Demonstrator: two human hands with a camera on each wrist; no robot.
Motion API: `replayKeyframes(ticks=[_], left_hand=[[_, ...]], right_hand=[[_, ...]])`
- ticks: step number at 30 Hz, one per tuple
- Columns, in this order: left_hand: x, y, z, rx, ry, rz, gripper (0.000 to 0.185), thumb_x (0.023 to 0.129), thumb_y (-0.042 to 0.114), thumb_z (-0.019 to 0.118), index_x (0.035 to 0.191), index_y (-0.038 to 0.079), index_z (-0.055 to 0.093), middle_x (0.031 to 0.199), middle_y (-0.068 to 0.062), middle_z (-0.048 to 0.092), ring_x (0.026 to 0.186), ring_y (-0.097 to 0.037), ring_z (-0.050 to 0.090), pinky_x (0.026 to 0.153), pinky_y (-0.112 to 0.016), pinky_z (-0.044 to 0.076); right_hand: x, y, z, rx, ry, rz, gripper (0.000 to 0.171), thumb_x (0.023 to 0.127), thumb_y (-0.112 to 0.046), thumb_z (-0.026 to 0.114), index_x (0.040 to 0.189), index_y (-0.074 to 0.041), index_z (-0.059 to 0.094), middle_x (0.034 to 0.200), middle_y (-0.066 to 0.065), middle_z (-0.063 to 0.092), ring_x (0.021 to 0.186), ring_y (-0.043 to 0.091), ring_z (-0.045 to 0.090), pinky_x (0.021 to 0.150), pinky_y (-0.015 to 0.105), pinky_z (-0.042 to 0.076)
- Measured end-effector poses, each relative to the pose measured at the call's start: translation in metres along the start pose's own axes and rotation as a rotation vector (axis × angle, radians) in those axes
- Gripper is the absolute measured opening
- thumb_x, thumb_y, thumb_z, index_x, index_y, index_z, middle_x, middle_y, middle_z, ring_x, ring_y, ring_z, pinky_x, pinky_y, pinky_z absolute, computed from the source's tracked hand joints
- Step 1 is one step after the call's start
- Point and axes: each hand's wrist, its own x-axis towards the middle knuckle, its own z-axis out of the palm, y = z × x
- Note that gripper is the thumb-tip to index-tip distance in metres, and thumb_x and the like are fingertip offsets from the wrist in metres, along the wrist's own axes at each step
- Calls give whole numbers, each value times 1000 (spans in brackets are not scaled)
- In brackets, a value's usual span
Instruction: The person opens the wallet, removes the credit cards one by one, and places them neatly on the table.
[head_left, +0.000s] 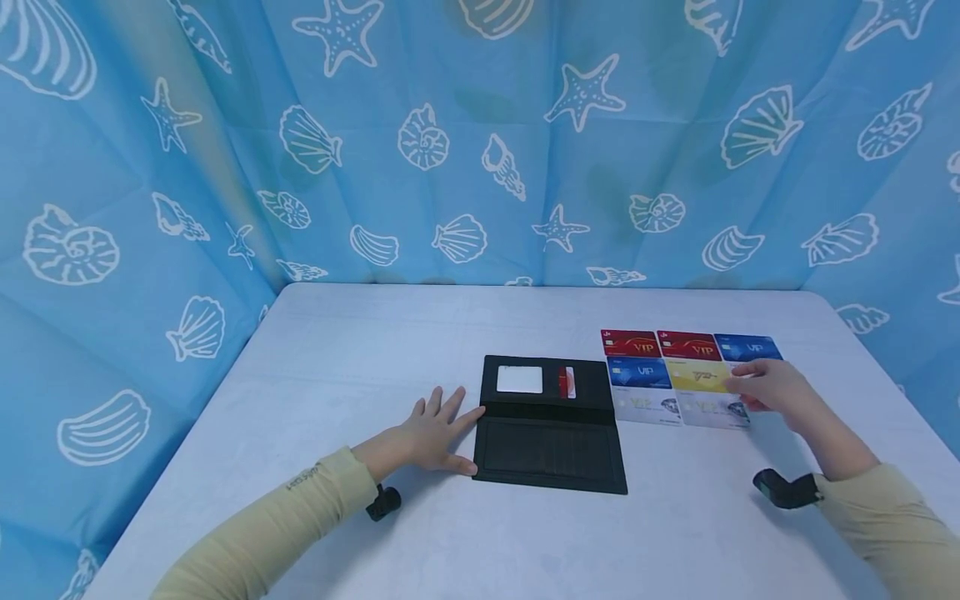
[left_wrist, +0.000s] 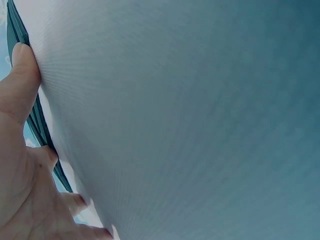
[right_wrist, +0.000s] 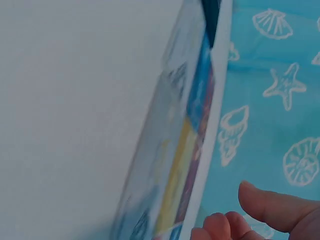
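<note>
Nearest on the white table (head_left: pixel 420 550), the left hand (head_left: pixel 427 435) lies flat, fingers spread, touching the left edge of the open black wallet (head_left: pixel 551 429); farther right, the right hand (head_left: pixel 772 389), fingers relaxed and holding nothing, hovers over the cards (head_left: pixel 678 375) laid just beside the wallet's right edge

One black wallet (head_left: pixel 551 429) and seven cards are counted on the tabletop (head_left: pixel 375 350): two red, two blue, one yellow, two white.
</note>
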Motion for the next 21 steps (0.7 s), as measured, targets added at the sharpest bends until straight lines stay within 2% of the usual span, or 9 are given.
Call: replayKeyframes(ticks=[3, 5, 8, 10, 12, 13, 17, 21], left_hand=[[0, -1, 1, 5, -3, 1, 89, 76, 66, 53, 147, 28, 16, 154, -10, 3, 139, -41, 3, 109, -54, 13], [1, -1, 2, 8, -1, 2, 89, 76, 67, 53, 147, 28, 15, 154, -10, 4, 139, -41, 3, 109, -54, 14], [1, -1, 2, 18, 1, 5, 89, 76, 67, 52, 147, 28, 15, 154, -10, 3, 138, -41, 4, 109, -54, 14], [1, -1, 2, 22, 2, 4, 89, 76, 68, 51, 147, 28, 15, 154, -10, 3, 138, -41, 4, 109, -54, 14], [1, -1, 2, 24, 0, 3, 90, 76, 68, 51, 147, 29, 14, 155, -10, 3, 138, -41, 3, 109, -54, 14], [1, 0, 2, 24, 0, 2, 90, 76, 68, 51, 147, 29, 14, 155, -10, 3, 138, -41, 3, 109, -54, 14], [2, 0, 1, 21, -5, -5, 90, 75, 69, 52, 147, 29, 14, 155, -9, 2, 139, -40, 3, 109, -53, 13], [2, 0, 2, 5, -10, -10, 90, 75, 68, 54, 147, 31, 14, 155, -7, 1, 139, -38, 2, 110, -52, 13]], right_hand=[[22, 9, 10, -23, 42, -35, 72, 84, -52, 57, 127, 3, 42, 116, 27, 48, 84, 26, 56, 69, 28, 51], [13, -10, 13, -10, 28, -35, 70, 85, -51, 57, 128, 2, 43, 112, 25, 51, 82, 25, 57, 77, 36, 51], [-17, -53, 15, 42, 10, -16, 64, 85, -44, 60, 126, 2, 45, 107, 22, 55, 79, 23, 57, 77, 35, 51], [-30, -76, 19, 98, -16, -23, 61, 86, -37, 61, 127, 5, 43, 111, 24, 51, 86, 27, 55, 78, 34, 52], [-31, -87, 26, 123, -1, -31, 58, 86, -36, 62, 125, 3, 45, 111, 22, 52, 83, 24, 56, 75, 33, 53], [-32, -91, 28, 131, -22, -52, 60, 87, -36, 61, 126, 5, 43, 113, 24, 50, 85, 25, 56, 77, 33, 52], [-28, -105, 40, 156, -14, -84, 54, 87, -34, 62, 123, 4, 47, 106, 20, 56, 78, 21, 59, 75, 34, 53], [-35, -125, 48, 154, -52, -142, 49, 89, -29, 59, 121, 7, 48, 100, 19, 58, 75, 20, 59, 73, 29, 53]])
